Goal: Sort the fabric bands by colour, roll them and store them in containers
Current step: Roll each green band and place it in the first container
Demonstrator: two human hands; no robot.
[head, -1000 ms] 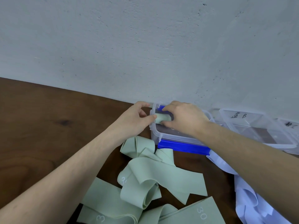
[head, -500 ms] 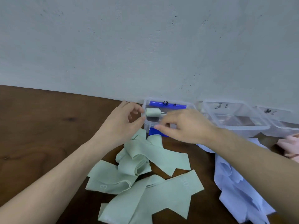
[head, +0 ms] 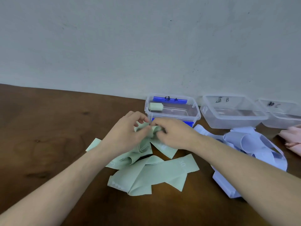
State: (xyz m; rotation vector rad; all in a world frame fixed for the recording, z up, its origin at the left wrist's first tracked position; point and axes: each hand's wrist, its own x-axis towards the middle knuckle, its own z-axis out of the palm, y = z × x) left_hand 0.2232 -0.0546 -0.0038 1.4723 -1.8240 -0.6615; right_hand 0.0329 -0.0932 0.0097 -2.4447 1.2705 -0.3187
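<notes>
— Near the green box [head: 172, 118], which step?
— I judge it's starting the second green band [head: 147, 135]: my left hand [head: 125, 136] and right hand [head: 172, 134] both pinch its far end atop the pile.
— And the roll [head: 156, 106]?
— Far-left in the box, long axis left-right. Next: wind tightly toward me.
</notes>
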